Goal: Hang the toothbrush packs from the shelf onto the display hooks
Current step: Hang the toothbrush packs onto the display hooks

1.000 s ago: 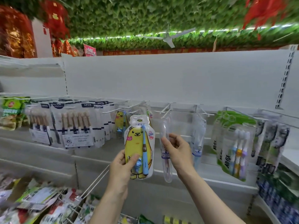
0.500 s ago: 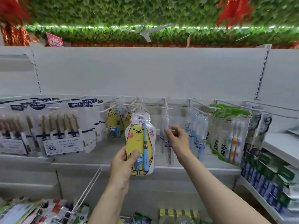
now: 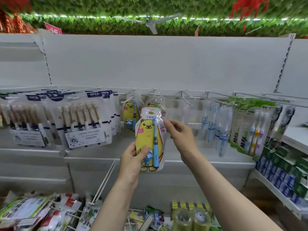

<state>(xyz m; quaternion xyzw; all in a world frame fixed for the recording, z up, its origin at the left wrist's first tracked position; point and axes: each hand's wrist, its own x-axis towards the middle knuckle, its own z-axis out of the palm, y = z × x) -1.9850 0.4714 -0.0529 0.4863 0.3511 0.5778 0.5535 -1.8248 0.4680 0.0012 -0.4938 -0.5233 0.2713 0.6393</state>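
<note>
Your left hand [image 3: 133,160] grips the lower part of the yellow bear toothbrush pack [image 3: 150,139], thumb across its front, holding it upright just in front of the display hooks [image 3: 154,94]. Your right hand [image 3: 180,133] sits just right of the pack's upper edge, fingers loosely curled and holding nothing; matching packs [image 3: 130,114] hang behind.

I see the held toothbrush pack [image 3: 150,140] in front of the display hooks [image 3: 155,93], between my left hand [image 3: 133,157] below and right hand [image 3: 180,134] beside; multi-brush packs [image 3: 83,120] hang left, boxed stock [image 3: 281,174] right.
</note>
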